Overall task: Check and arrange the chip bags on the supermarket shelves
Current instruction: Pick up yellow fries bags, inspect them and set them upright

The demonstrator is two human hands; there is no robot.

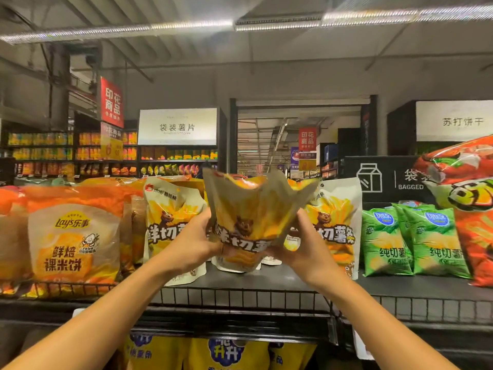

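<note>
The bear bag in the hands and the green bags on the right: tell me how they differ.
The bear bag is white and yellow; the green bags are green. The bear bag is gripped by the left hand and right hand, its top crumpled; the green bags lean on the shelf, untouched. Both show chip pictures.

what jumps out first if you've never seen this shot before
The eye lands on the bear bag at centre, gripped from both sides by the left hand and right hand above the shelf. Matching bear bags stand behind it. Left of them sit orange Lay's bags; to the right, green bags.
</note>
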